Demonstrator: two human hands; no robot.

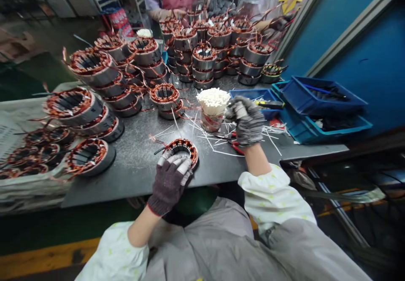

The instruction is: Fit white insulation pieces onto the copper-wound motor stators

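Observation:
My left hand (170,180), in a dark purple glove with white-wrapped fingertips, grips the near side of a small motor stator (194,151) with copper windings on the table. Part of that stator is hidden beneath the fingers. My right hand (248,122), in a grey striped glove, is closed just right of a round container (211,122) packed with upright white sticks (213,97). Whatever its fingers may hold is hidden. Red-handled pliers (236,147) lie partly under the right hand, among loose white sticks (207,139).
Stators stand in stacks at the left (91,114) and across the back (204,63). More fill a pale crate (38,192). Blue bins (322,97) and a yellow-and-black tool (268,104) are on the right. Two people work across the table (136,167).

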